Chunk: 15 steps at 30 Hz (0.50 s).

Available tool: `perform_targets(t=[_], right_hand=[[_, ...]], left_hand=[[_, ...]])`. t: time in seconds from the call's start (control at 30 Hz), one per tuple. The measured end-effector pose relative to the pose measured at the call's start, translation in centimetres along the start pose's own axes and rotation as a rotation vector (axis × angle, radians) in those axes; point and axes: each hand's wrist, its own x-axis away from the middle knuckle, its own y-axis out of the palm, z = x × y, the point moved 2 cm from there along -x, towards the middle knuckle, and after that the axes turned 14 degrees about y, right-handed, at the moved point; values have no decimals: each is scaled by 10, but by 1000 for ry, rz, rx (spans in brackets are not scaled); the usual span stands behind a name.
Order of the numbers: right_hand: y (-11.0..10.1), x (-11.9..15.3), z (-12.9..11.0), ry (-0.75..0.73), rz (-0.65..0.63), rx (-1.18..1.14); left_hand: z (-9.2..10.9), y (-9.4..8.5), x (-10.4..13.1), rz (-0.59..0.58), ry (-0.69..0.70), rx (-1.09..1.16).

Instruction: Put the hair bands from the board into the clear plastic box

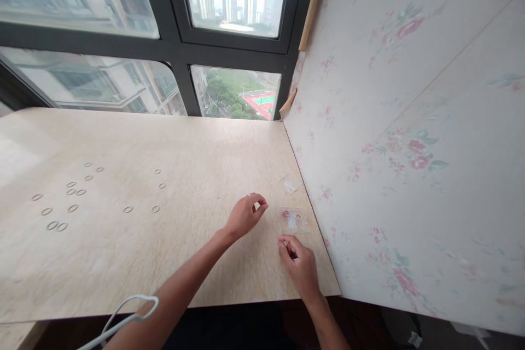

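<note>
My left hand (246, 216) is over the marble-patterned surface, its thumb and fingertips pinched together. Any item between them is too small to make out. Closer to the front edge, my right hand (300, 263) is also closed in a pinch, and I cannot tell what its fingertips hold. Just beyond the right fingertips lies a small clear plastic case (302, 220) with a few reddish bits and a whitish patch in it. A crumpled clear wrapper (290, 185) lies behind the case, near the wall.
Several thin rings (81, 192) are scattered on the left of the stone-look sill (197, 164), with a looser group (156, 209) nearer the middle. A floral wall (369, 120) bounds the right side. A white cable loop (141, 306) crosses my left forearm.
</note>
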Motion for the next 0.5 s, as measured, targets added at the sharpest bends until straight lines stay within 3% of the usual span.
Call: perform_targets(t=[0.33,0.5], right_hand=[[1,-2,9,21,1,62],[10,-3,7,88,-44,29]], left_hand=[[-40,-60,76,137,-71,-80],[-54,-79,108,215,-77,-47]])
